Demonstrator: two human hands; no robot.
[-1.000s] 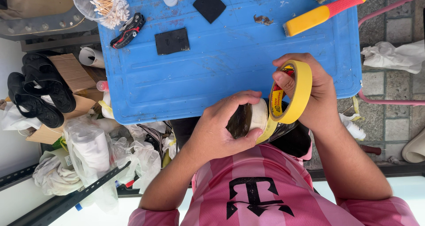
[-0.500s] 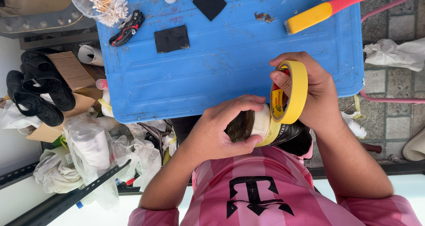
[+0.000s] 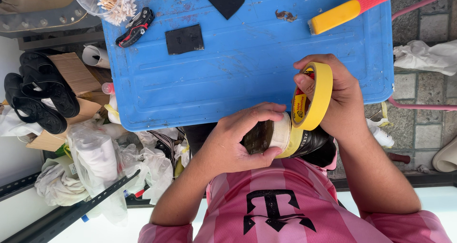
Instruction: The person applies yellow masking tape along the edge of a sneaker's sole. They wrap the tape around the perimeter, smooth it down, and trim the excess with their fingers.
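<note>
Right now the right hand [image 3: 350, 105] grips a yellow tape roll [image 3: 314, 96] at the blue table [image 3: 247, 76]'s near edge, while the left hand [image 3: 233, 140] clasps a dark shoe [image 3: 285, 139], partly wrapped in pale tape, below that edge. Farther off, 2 black patches [image 3: 184, 39] lie near the far edge, and black sandals [image 3: 38, 93] sit on cardboard over a cluttered floor.

Tape roll [image 3: 314, 96] tilted upright — barely

Pink striped short-sleeved shirt [image 3: 290, 209], black emblem.
</note>
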